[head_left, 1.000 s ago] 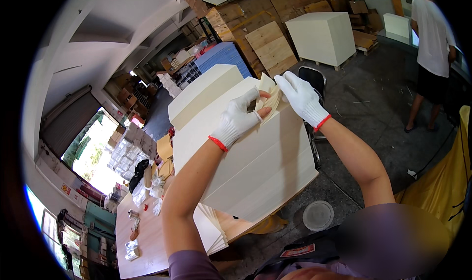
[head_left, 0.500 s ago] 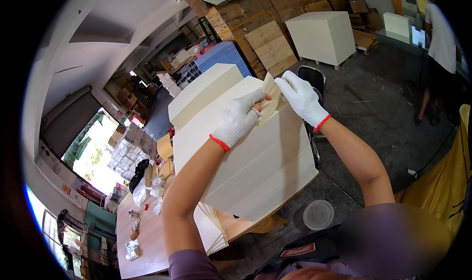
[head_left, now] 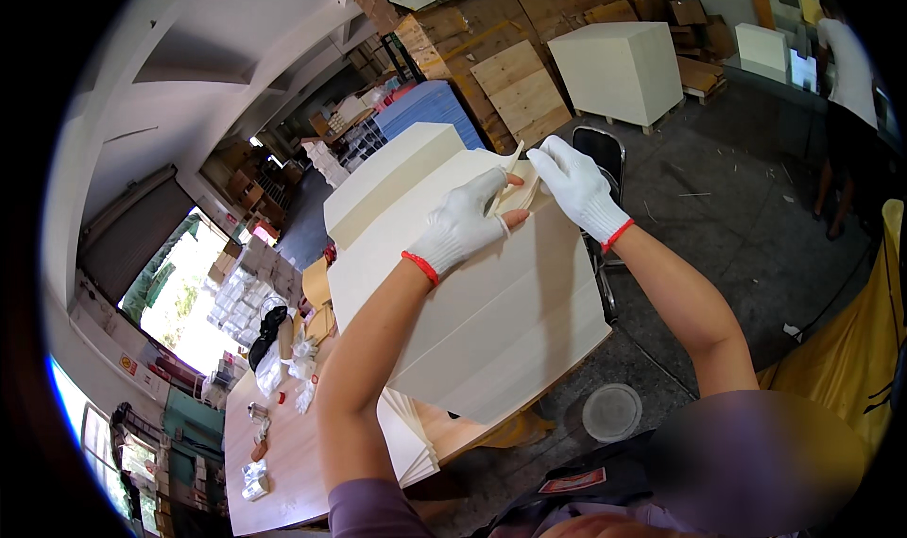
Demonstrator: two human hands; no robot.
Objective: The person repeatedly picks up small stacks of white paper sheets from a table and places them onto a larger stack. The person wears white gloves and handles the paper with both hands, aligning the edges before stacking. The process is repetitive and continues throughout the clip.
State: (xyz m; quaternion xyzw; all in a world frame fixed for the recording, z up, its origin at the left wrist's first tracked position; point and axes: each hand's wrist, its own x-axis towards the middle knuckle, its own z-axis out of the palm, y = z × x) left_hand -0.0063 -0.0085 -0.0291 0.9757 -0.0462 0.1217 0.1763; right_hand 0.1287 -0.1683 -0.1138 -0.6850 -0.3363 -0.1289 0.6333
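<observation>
My left hand (head_left: 465, 219) wears a white knitted glove with a red cuff; a bare fingertip and thumb show. Its thumb and fingers are spread apart at the raised corner of some cream paper sheets (head_left: 516, 198), touching them. My right hand (head_left: 570, 181), in a matching glove, is closed on the far right corner of these sheets, which curve up and fan apart. Beneath both hands lies a thick stack of cream paper (head_left: 472, 302). A taller block of the same paper (head_left: 397, 174) stands along its far left side.
The stack rests on a wooden table (head_left: 283, 444) with plastic bags and loose sheets (head_left: 406, 434). A black chair (head_left: 602, 146) stands right beyond the stack, a round lidded bucket (head_left: 612, 412) below it. A large paper block on a pallet (head_left: 619, 70) and another person (head_left: 846, 85) are farther off.
My left thumb and fingers have spread apart, and the thumb has moved down along the sheets. The raised sheets have shifted a little. My right hand stays nearly in place. The other person has shifted.
</observation>
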